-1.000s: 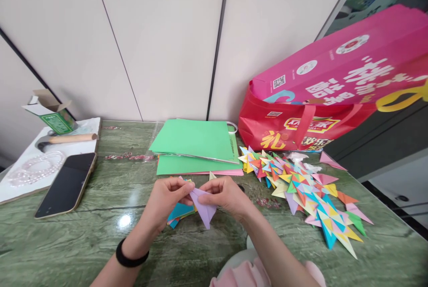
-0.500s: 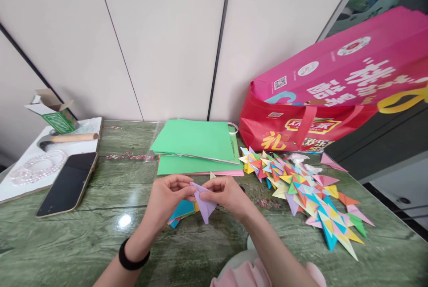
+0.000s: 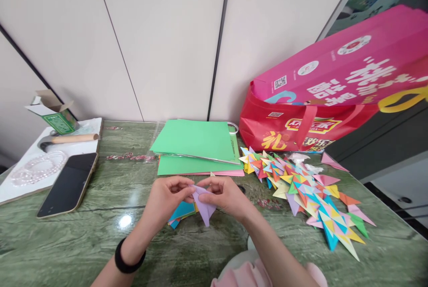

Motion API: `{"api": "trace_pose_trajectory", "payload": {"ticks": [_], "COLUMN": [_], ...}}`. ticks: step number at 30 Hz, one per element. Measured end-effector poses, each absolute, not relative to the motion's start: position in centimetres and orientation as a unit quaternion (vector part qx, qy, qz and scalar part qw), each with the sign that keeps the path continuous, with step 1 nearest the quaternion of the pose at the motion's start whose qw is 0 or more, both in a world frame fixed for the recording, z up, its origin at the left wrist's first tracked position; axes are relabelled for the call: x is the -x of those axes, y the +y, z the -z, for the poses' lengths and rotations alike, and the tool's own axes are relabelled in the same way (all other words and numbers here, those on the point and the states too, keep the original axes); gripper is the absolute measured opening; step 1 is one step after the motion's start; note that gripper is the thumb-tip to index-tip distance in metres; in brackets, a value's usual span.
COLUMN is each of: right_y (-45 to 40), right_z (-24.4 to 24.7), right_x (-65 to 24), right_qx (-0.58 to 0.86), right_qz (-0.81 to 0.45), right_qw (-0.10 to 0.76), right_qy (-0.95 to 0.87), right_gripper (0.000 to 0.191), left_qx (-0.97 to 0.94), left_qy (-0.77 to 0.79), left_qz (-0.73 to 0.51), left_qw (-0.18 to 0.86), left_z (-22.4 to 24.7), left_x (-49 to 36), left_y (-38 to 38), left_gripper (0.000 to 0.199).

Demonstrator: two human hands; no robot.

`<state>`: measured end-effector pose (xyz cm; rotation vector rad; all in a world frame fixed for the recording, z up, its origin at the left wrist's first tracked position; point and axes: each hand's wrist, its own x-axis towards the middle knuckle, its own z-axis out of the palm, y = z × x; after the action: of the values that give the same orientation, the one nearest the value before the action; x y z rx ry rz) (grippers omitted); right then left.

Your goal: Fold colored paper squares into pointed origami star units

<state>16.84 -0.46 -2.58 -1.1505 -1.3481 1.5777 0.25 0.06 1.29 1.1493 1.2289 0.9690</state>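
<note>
Between my two hands is a folded piece of purple paper [image 3: 203, 209], its pointed end hanging down. My left hand [image 3: 170, 195] pinches its upper left corner between thumb and fingers. On the other side my right hand [image 3: 224, 195] is closed on it, thumb pressed flat against the front. Below and behind them lies a small stack of coloured paper pieces [image 3: 182, 211], blue on top, partly covered by the hands and the purple paper. To the right spreads a long pile of folded paper triangles [image 3: 301, 184] in many colours.
Green paper sheets [image 3: 197, 139] lie behind my hands. Red and pink bags [image 3: 277, 122] stand at the back right. On the left are a phone [image 3: 68, 184], a bead string [image 3: 40, 166], a wooden-handled tool [image 3: 70, 139] and an opened small box [image 3: 56, 115].
Both hands stay on the purple paper, which has shifted very slightly. My left wrist has moved a little to the left.
</note>
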Motion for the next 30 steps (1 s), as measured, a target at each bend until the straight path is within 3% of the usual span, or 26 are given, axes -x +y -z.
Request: {"api": "trace_pose_trajectory", "payload": {"ticks": [2, 7, 30], "right_y": [-0.5, -0.4, -0.7], "right_z": [2.5, 2.6, 1.9], "right_x": [-16.8, -16.7, -16.8], "right_qx": [0.442, 0.413, 0.444], "right_qz": [-0.602, -0.604, -0.556], "right_qw": [0.385, 0.385, 0.343], "right_qy": [-0.541, -0.563, -0.613], "right_gripper": [0.042, 0.027, 0.018], "left_qx": [-0.502, -0.528, -0.515], "left_qy": [0.517, 0.492, 0.520], "left_qz": [-0.409, -0.411, -0.386], "left_qw": [0.559, 0.557, 0.562], "left_z": [-1.5, -1.5, -0.7], "left_x": [-0.2, -0.1, 0.0], "left_y": [0.0, -0.2, 0.2], "left_gripper": [0.012, 0.012, 0.011]}}
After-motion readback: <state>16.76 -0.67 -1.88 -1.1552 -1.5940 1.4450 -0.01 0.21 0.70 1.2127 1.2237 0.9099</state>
